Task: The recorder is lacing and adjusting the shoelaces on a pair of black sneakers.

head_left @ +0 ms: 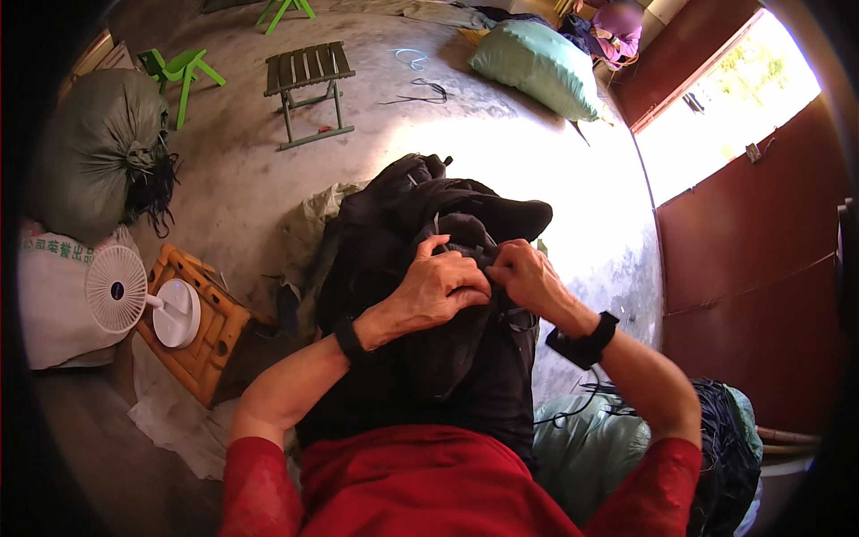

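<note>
A black cloth piece [385, 215], with strap-like parts and an area of mesh, lies bunched over my lap; whether it is a bag cannot be made out. At its upper middle my left hand [437, 292] has its fingers bent around the fabric, the index finger stretched along it. Just to the right, my right hand [528, 276] pinches an edge of the same cloth between thumb and fingers. The two hands nearly meet, and the spot between the fingertips is partly hidden. Dark bands are on both wrists.
At left, a white fan [176, 313] stands on an orange stool [210, 353] beside stuffed sacks [98, 152]. Ahead are a folding stool [310, 72], a pale green sack [537, 67] and a seated person [616, 36]. A sack with dark cords [716, 430] lies near my right elbow.
</note>
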Tool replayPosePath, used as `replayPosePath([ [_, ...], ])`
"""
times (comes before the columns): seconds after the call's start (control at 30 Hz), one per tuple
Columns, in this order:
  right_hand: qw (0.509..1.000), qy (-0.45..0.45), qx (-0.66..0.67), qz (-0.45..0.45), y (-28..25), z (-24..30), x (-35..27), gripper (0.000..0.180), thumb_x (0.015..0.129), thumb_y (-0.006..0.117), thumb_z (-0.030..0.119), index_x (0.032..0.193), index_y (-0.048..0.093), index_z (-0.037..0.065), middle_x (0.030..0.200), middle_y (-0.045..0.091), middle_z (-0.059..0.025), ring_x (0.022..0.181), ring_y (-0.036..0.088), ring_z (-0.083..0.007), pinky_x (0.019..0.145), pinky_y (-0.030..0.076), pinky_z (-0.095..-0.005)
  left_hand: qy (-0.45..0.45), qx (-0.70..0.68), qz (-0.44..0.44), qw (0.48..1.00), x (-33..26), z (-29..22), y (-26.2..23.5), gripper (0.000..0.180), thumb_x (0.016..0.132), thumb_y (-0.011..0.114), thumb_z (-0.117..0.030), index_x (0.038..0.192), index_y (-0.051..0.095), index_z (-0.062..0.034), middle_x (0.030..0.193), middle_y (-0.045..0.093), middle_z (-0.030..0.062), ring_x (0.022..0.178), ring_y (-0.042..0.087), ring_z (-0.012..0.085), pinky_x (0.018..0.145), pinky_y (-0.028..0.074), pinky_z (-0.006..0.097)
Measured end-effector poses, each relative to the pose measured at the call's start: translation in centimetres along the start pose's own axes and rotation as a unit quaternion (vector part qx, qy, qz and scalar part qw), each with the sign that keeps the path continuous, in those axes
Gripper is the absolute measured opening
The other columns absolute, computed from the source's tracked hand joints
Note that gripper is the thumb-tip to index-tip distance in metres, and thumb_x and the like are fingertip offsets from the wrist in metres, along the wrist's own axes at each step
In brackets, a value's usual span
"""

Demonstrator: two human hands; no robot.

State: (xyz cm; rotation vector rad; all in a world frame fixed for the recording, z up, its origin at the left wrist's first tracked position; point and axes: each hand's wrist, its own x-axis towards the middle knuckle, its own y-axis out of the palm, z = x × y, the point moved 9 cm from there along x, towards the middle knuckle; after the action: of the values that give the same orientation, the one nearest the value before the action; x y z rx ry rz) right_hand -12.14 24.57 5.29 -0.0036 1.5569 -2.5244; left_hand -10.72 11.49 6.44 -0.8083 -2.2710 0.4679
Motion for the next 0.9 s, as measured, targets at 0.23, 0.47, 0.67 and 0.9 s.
replayPosePath([
  [0.23,0.832,0.018,0.549,-0.084,-12.2,2.6,5.1,0.011,0.095,0.057,0.01,0.094,0.059,-0.001,0.087,0.06,-0.0046,0.074,0.058,-0.0122,0.07,0.051,-0.024,-0.032,0.083,-0.017,0.996,1.1,0.5,2.1,0.028,0.082,0.072,-0.042,0.075,0.068,-0.0146,0.068,0.059,-0.0037,0.074,0.058,0.0147,0.101,0.031,0.047],
  [0.47,0.878,-0.072,0.408,-0.239,-28.5,3.0,-1.8,0.023,0.102,0.053,0.022,0.088,0.056,0.004,0.074,0.051,0.0004,0.064,0.043,-0.0079,0.062,0.039,-0.025,-0.016,0.145,-0.004,0.989,-0.2,0.0,1.1,0.041,0.079,0.074,-0.041,0.1,0.063,-0.0078,0.095,0.062,0.0047,0.089,0.058,0.023,0.107,0.028,0.055],
  [0.67,0.834,-0.035,0.453,-0.312,-23.0,-12.6,-8.0,0.025,0.1,0.056,0.027,0.088,0.054,0.005,0.072,0.058,-0.0052,0.062,0.054,-0.0111,0.058,0.048,-0.0245,0.04,0.127,-0.048,0.99,-1.1,-1.3,-0.9,0.059,0.075,0.077,-0.03,0.124,0.055,-0.0051,0.127,0.054,0.0116,0.122,0.05,0.0303,0.111,0.03,0.054],
  [0.9,0.823,0.139,0.443,-0.326,-9.3,-16.0,-8.4,0.019,0.097,0.06,0.017,0.111,0.056,0.005,0.065,0.054,-0.0011,0.054,0.05,-0.007,0.048,0.042,-0.0221,-0.002,0.042,0.01,0.999,-1.1,1.9,-3.7,0.036,0.08,0.071,-0.005,0.115,0.066,-0.0088,0.128,0.059,0.0089,0.123,0.053,0.0307,0.102,0.047,0.04],
])
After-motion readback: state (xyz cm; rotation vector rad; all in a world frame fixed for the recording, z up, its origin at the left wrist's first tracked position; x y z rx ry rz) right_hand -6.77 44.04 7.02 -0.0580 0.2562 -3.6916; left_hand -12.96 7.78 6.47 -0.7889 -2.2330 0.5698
